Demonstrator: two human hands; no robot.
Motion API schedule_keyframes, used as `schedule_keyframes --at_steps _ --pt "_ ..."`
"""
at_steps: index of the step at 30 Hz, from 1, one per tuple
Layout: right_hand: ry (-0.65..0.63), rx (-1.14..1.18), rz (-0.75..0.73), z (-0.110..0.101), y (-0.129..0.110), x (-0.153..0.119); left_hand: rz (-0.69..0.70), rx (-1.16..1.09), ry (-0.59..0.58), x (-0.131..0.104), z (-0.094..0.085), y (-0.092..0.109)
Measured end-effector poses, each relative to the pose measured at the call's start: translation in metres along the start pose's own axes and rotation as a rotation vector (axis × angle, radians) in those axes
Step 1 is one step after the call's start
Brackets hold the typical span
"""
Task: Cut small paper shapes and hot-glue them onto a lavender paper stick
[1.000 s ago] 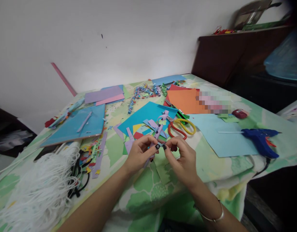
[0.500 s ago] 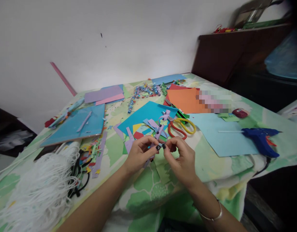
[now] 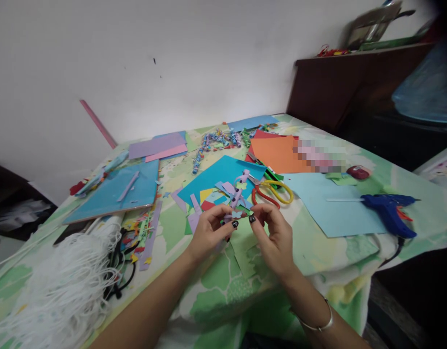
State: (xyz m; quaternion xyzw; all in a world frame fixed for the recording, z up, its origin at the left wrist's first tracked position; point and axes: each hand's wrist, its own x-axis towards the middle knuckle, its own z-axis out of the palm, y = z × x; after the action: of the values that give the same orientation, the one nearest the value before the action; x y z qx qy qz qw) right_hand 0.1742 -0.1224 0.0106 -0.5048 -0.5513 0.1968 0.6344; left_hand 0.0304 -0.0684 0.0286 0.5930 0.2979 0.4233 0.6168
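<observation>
My left hand (image 3: 214, 228) pinches the lower part of a curled purple paper strip (image 3: 236, 197) marked with dark dots. A pale green butterfly cutout (image 3: 241, 185) sits on the strip farther up. Close by my left fingertips shows a light blue butterfly cutout (image 3: 237, 214). Just to the right, my right hand (image 3: 276, 232) has thumb and forefinger pressed together, apart from the left. A tiny pale speck shows at its fingertips, too small to name. Beyond the hands lie scissors (image 3: 283, 194) with a red and a yellow handle.
Paper scraps (image 3: 208, 195) and a teal sheet (image 3: 216, 172) lie ahead. A blue glue gun (image 3: 385, 208) rests on a light blue sheet (image 3: 317, 206) at right. White cord (image 3: 63, 286) is heaped at left. Decorated paper coils (image 3: 199, 160) lie toward the wall.
My hands have drawn slightly apart; before, their fingertips met over a small light blue piece. The light blue butterfly now shows by my left fingertips. The view has shifted slightly.
</observation>
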Motion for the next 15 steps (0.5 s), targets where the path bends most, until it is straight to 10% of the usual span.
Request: schedule_keyframes --at_steps 15 --pt "0.074 -0.007 0.159 -0.038 0.015 -0.021 0.055 0.165 0.179 0.004 -0.004 -0.005"
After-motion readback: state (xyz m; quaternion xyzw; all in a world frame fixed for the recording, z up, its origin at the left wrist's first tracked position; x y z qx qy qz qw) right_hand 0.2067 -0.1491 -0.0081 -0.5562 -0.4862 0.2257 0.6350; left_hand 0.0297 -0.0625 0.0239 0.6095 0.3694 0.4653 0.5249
